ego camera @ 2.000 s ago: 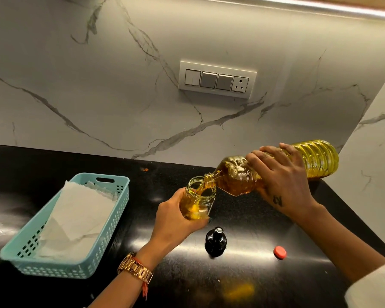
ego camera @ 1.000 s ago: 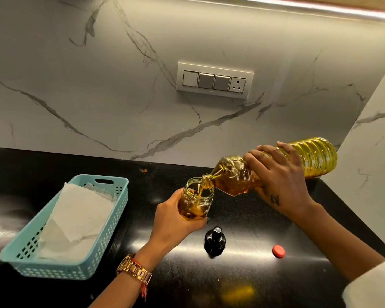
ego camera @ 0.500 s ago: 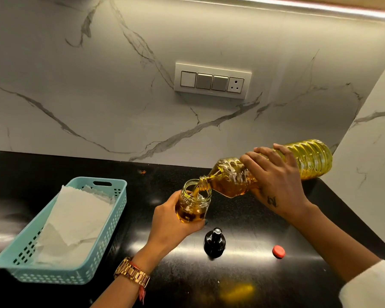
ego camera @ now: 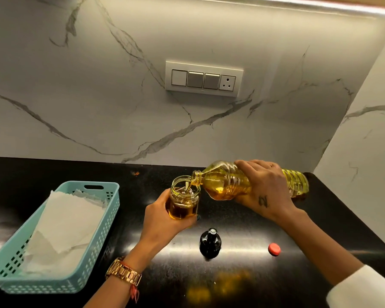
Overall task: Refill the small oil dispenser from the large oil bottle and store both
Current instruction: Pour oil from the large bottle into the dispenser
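Note:
My left hand (ego camera: 162, 221) grips the small glass oil dispenser jar (ego camera: 183, 200), open-mouthed and roughly half full of amber oil, just above the black counter. My right hand (ego camera: 265, 192) holds the large ribbed plastic oil bottle (ego camera: 227, 181) almost horizontal, its neck over the jar's mouth. A thin stream of oil runs from the bottle into the jar. The dispenser's black pourer top (ego camera: 210, 242) stands on the counter in front of the jar. To its right lies the bottle's red cap (ego camera: 274, 249).
A teal plastic basket (ego camera: 102, 218) holding white paper towels sits at the left on the black counter (ego camera: 242, 274). A marble wall with a switch plate (ego camera: 203, 78) rises behind. A side wall closes off the right end.
The jar and bottle have sunk lower toward the counter and the bottle has leveled out slightly. The oil level in the jar has risen. Pouring continues.

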